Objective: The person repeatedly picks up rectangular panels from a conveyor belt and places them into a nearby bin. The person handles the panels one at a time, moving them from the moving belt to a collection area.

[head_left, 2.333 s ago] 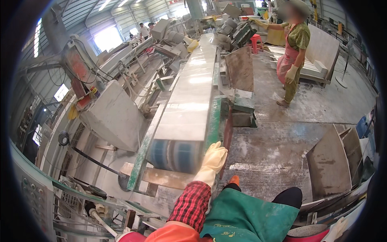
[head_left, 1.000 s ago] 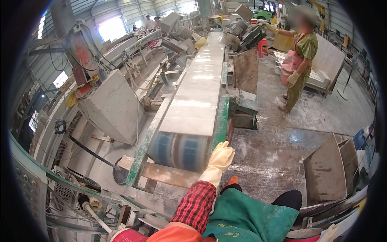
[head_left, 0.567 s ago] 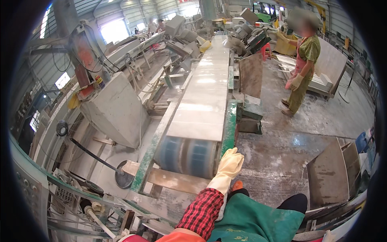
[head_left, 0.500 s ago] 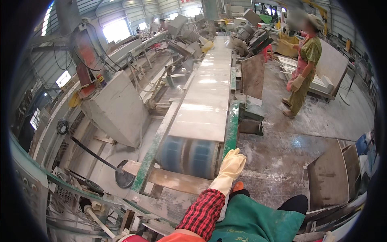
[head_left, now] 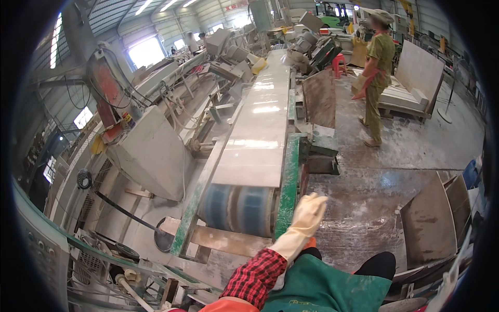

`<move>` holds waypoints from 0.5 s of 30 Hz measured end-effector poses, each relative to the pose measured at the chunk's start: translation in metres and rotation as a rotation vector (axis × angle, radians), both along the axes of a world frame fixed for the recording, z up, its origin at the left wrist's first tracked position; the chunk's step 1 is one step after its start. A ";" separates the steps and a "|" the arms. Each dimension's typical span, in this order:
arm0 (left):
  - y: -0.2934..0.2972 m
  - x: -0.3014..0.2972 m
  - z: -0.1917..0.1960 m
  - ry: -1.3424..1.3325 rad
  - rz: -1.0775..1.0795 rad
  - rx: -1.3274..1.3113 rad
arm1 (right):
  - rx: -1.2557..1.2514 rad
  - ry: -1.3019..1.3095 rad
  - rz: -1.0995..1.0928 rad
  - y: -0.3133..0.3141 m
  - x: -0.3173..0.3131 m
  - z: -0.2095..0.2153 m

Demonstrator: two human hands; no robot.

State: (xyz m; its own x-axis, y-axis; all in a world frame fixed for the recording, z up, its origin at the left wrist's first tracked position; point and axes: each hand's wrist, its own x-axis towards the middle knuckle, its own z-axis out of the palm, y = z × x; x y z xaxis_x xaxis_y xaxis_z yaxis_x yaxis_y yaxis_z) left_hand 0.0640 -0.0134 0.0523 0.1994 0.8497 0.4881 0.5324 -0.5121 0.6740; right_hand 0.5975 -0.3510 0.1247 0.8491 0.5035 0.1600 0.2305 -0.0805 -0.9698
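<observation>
My left hand (head_left: pixel 309 213), in a pale cream rubber glove below a red-and-black plaid sleeve, hangs over the floor just right of the green conveyor frame (head_left: pixel 286 208). Its fingers are loosely curled together, and nothing shows in them. Left of it, a conveyor belt (head_left: pixel 252 151) carries pale, wet, glossy slabs lying end to end. At the near end turns a blue-banded roller (head_left: pixel 239 207). A wooden plank (head_left: pixel 228 240) crosses the frame below it. My green apron (head_left: pixel 327 283) fills the lower right. My right hand is not in view.
At the right, a co-worker (head_left: pixel 378 73) in a cap and gloves stands beside a pallet of stacked pale strips (head_left: pixel 397 95). Brown boards (head_left: pixel 431 223) lean at the lower right. A grey-white cabinet (head_left: pixel 148 151) stands left of the conveyor; a control panel (head_left: pixel 44 249) is at the lower left.
My left hand has moved slightly right, away from the frame. The co-worker has shifted left and turned away. The view has swung a little.
</observation>
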 end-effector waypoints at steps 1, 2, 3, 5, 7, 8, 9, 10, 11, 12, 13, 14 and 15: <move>0.002 0.023 -0.006 -0.131 -0.126 -0.115 | 0.032 0.077 0.255 0.011 0.025 -0.018; -0.001 0.047 0.007 -0.280 -0.281 -0.419 | 0.062 0.031 0.197 0.053 0.013 -0.019; -0.014 0.074 0.055 -0.212 -0.320 -0.620 | -0.033 0.042 0.232 0.078 -0.001 -0.004; -0.010 0.122 0.028 -0.685 -0.563 -1.036 | -0.062 0.228 0.404 0.140 -0.037 0.015; -0.020 0.157 0.058 -0.825 -0.596 -1.182 | -0.033 0.264 0.610 0.183 -0.075 0.039; -0.023 0.167 0.069 -0.896 -0.597 -1.250 | -0.016 0.228 0.697 0.207 -0.094 0.043; -0.024 0.170 0.073 -0.988 -0.585 -1.237 | -0.016 0.202 0.836 0.227 -0.109 0.048; -0.024 0.171 0.076 -1.075 -0.572 -1.221 | -0.045 0.136 0.928 0.242 -0.122 0.046; -0.021 0.172 0.078 -1.164 -0.568 -1.208 | -0.070 0.062 1.010 0.255 -0.133 0.045; -0.011 0.172 0.085 -1.383 -0.680 -1.300 | -0.038 -0.057 1.162 0.270 -0.139 0.037; -0.005 0.156 0.070 -1.383 -0.443 -1.227 | -0.076 -0.449 1.268 0.283 -0.167 0.057; 0.001 0.147 0.059 -1.368 -0.241 -1.164 | -0.128 -0.759 1.282 0.291 -0.193 0.075; -0.003 0.137 0.069 -1.423 -0.227 -1.092 | -0.193 -1.063 1.265 0.299 -0.212 0.089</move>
State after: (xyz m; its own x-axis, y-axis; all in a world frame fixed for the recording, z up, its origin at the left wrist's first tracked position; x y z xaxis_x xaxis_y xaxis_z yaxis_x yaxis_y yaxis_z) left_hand 0.2009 -0.0168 0.1217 0.3176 0.8892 -0.3292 -0.7010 0.4540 0.5499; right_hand 0.3854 -0.0521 0.2135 -0.5239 0.8231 0.2192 0.7467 0.5677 -0.3466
